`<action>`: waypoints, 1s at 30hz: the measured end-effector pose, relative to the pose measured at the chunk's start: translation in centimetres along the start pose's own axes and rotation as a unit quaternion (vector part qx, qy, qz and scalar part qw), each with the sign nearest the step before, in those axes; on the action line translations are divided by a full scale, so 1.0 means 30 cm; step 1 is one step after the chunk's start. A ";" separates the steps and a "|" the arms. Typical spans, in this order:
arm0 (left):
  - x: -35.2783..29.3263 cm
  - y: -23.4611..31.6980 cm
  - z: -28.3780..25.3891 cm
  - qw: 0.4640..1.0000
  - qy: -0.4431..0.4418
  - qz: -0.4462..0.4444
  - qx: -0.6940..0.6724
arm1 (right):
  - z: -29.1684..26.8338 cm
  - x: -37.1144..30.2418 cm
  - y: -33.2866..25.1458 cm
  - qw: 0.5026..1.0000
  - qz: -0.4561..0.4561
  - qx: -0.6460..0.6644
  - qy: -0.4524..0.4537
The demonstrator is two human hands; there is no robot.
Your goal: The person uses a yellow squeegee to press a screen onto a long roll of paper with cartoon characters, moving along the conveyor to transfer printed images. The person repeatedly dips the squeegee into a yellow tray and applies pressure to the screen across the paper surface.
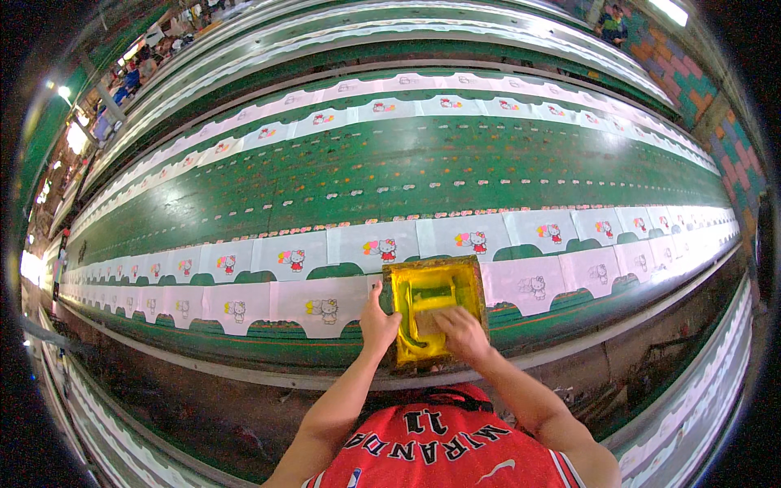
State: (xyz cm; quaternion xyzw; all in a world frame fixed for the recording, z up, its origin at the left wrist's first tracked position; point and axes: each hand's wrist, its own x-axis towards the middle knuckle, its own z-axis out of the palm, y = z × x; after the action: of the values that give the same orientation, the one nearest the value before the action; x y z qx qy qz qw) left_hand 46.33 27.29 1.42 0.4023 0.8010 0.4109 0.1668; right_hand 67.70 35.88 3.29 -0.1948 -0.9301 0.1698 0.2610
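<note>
A screen printing frame [483, 313] with yellow ink inside lies over the near row of pale pink cloth pieces [279, 302]. My left hand [379, 323] grips its left edge, with the thumb toward the inside. Inside the frame, my right hand [462, 333] is closed on a flat, brownish squeegee [428, 320] amid streaks of yellow ink. The cloth under the frame is hidden. Just left of it, a piece bears a cartoon cat outline with yellow patches [324, 310]; the pieces to the right show grey outlines only.
The long green printing table [439, 163] runs left to right. Beyond the pink row lies a white cloth row [496, 232] with coloured cat prints; more rows line the far side. A rail [309, 381] edges the near side. Other people [612, 24] are far off.
</note>
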 end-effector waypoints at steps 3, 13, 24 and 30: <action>0.002 0.039 -0.033 0.996 -0.041 -0.052 -0.053 | -0.017 0.191 0.088 0.998 0.050 0.007 -0.027; -0.005 0.005 -0.025 0.999 -0.028 -0.037 -0.026 | -0.039 -0.002 -0.061 0.995 0.069 0.053 -0.043; -0.016 0.178 0.050 0.979 -0.018 -0.060 -0.195 | -0.239 -0.073 0.005 0.997 0.054 0.038 -0.037; -0.054 0.415 0.350 0.983 -0.015 -0.021 -0.181 | -0.499 -0.183 0.197 0.998 0.065 0.010 -0.003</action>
State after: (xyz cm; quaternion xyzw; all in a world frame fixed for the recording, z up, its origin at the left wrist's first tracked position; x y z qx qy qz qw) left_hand 59.92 35.75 4.81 0.3546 0.7192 0.5394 0.2571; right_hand 81.89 41.73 10.60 -0.2514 -0.9146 0.1966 0.2484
